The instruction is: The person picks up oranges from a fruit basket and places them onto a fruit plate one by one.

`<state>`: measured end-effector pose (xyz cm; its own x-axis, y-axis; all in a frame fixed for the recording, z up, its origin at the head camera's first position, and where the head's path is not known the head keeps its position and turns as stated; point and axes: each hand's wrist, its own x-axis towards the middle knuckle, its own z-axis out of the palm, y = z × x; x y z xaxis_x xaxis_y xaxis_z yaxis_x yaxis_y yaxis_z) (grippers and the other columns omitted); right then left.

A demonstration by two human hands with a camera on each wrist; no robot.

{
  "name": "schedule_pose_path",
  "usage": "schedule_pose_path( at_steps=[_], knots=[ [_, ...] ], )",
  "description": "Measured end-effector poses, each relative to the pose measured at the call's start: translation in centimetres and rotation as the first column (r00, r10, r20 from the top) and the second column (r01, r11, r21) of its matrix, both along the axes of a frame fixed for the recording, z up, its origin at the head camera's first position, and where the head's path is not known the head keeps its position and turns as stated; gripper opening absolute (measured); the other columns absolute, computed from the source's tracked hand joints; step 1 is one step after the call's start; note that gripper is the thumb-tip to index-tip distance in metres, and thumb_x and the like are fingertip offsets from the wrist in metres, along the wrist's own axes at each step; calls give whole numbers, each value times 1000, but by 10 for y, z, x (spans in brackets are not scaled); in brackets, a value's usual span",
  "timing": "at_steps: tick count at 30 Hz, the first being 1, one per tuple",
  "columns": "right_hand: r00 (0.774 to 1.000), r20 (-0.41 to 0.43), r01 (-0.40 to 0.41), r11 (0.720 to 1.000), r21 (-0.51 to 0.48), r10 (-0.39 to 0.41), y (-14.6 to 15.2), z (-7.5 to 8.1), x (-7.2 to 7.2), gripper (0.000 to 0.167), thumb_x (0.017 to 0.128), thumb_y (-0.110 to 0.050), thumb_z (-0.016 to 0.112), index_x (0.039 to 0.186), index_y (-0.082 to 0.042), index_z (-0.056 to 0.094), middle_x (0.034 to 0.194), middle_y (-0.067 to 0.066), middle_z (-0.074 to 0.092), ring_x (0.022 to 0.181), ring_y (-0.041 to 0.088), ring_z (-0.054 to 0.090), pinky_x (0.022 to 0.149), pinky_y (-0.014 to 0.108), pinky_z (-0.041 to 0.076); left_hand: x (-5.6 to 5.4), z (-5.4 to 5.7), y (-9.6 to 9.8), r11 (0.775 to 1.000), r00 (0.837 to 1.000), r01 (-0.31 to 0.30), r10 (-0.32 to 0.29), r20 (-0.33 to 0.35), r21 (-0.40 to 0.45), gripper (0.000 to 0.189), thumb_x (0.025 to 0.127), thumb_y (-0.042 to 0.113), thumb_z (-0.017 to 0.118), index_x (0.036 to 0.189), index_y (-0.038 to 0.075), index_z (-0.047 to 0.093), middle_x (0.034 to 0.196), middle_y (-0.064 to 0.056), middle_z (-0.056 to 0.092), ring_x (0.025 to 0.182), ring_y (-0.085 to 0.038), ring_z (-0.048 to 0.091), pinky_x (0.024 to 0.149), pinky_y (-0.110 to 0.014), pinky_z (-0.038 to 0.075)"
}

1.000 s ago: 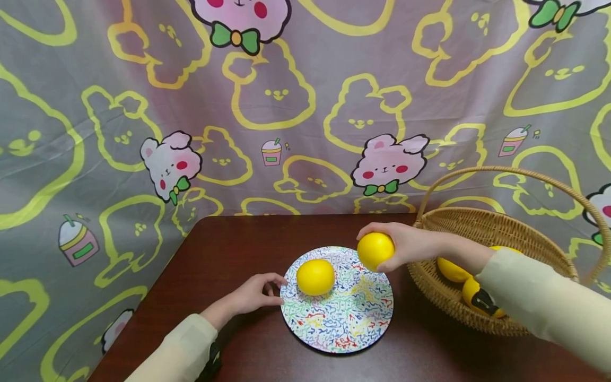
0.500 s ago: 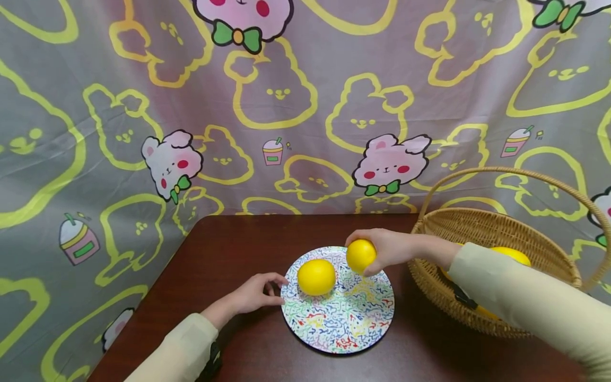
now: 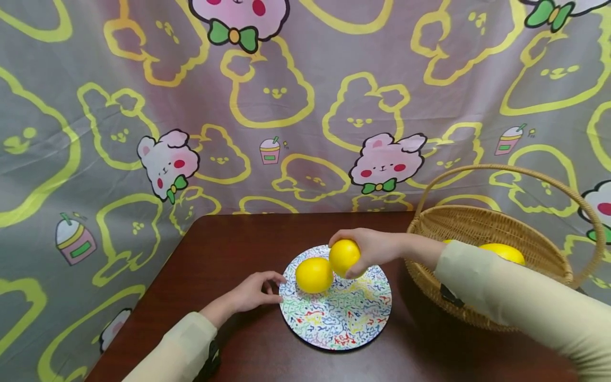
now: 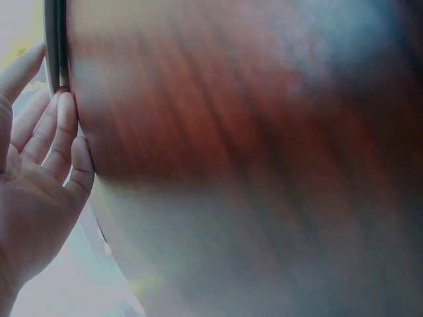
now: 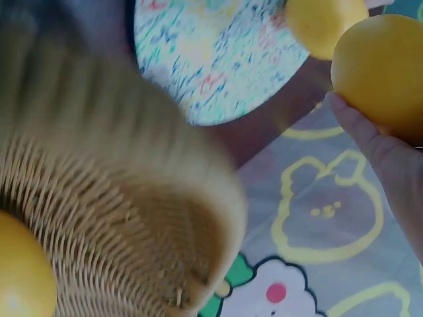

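Observation:
My right hand (image 3: 374, 246) grips a yellow lemon (image 3: 345, 258) above the upper part of a round, multicoloured patterned plate (image 3: 340, 318). In the head view this lemon appears right beside a second lemon (image 3: 313, 275) on the plate; whether they touch I cannot tell. The right wrist view shows fingers (image 5: 360, 125) against the held lemon (image 5: 383, 72). At the plate's left rim, my left hand (image 3: 255, 292) lies with relaxed fingers. In the left wrist view its fingertips (image 4: 66, 109) reach the plate's edge (image 4: 54, 46), thumb apart from the other fingers.
A wicker basket (image 3: 470, 223) with a tall hooped handle stands to the right of the plate, partly behind the right sleeve. More lemons (image 3: 502, 253) lie inside it. The dark wooden table (image 3: 238, 239) ends at a patterned curtain (image 3: 296, 106).
My right hand has carried its lemon leftward, from the plate's right edge to beside the lemon on the plate. The left hand stays at the rim.

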<state>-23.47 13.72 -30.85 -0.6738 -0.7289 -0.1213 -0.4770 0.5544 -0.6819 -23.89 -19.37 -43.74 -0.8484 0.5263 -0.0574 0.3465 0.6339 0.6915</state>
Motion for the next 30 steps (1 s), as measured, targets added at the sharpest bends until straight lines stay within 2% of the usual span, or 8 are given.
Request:
schedule_pose_path(
  at_steps=[5,8,15,23,30],
  knots=[
    [997,47,-55,998,-27,56,-16,-11,12,58,74,-16,81,124,-15,52,108,2,54,92,23,55,74,35,51,0,-2,-1,1000,1000,6,-6,-2,3,39,83,25,79,117,12,65,100,1,59,75,-16,54,65,-25,47],
    [997,55,-60,998,-29,61,-25,-18,21,58,73,-16,82,123,-19,53,109,0,53,92,22,54,75,34,51,-1,-3,-1,1000,1000,8,-8,-4,7,39,83,25,79,117,12,65,99,1,59,74,-16,54,65,-25,47],
    [999,19,-27,995,-100,29,-40,-36,38,58,73,-21,82,123,-18,53,107,-3,54,91,18,54,74,33,49,0,-1,0,1000,1000,7,-7,-7,10,40,82,25,80,116,12,65,98,1,59,74,-17,54,65,-25,47],
    [998,-32,40,974,-223,-48,-52,-67,47,62,72,-23,83,125,-16,52,106,0,54,88,16,55,73,31,49,0,-2,-2,1000,1000,1,-1,-17,-2,41,82,26,80,117,13,65,98,3,60,74,-16,54,66,-25,49],
    [997,-55,37,954,-298,-55,-58,-90,53,65,72,-23,85,127,-16,51,110,0,55,90,14,54,75,31,47,0,-1,-1,1000,999,25,-25,-24,6,41,83,26,79,117,12,65,98,2,60,74,-16,54,66,-25,48]
  ],
)
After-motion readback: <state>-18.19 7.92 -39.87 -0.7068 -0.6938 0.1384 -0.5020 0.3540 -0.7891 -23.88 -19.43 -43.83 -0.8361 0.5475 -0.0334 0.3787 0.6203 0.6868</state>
